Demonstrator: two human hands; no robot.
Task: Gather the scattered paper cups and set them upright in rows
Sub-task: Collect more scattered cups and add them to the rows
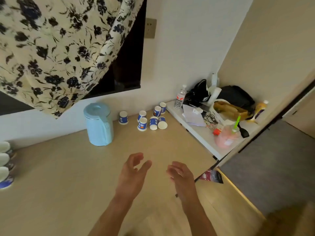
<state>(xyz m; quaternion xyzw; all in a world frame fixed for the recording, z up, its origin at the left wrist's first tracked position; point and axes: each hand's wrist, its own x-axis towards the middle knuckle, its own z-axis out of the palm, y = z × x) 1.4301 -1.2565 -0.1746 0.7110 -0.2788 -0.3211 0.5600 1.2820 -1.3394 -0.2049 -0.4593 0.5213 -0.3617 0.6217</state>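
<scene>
Several blue-and-white paper cups lie and stand in a loose cluster (153, 116) at the back of the beige table (59, 176), near the wall. One cup (123, 117) stands apart to the left of the cluster, bottom up. At the far left edge three more cups (5, 165) stand upright in a column, partly cut off. My left hand (133, 172) and right hand (180, 175) hover over the table's middle, well short of the cluster. Both have relaxed fingers and hold nothing.
A light blue lidded kettle (99, 124) stands left of the cups. A white shelf (204, 135) to the right carries a water bottle (180, 97), black bags, cables and a pink bottle (227, 136). A floral curtain (56, 48) hangs above.
</scene>
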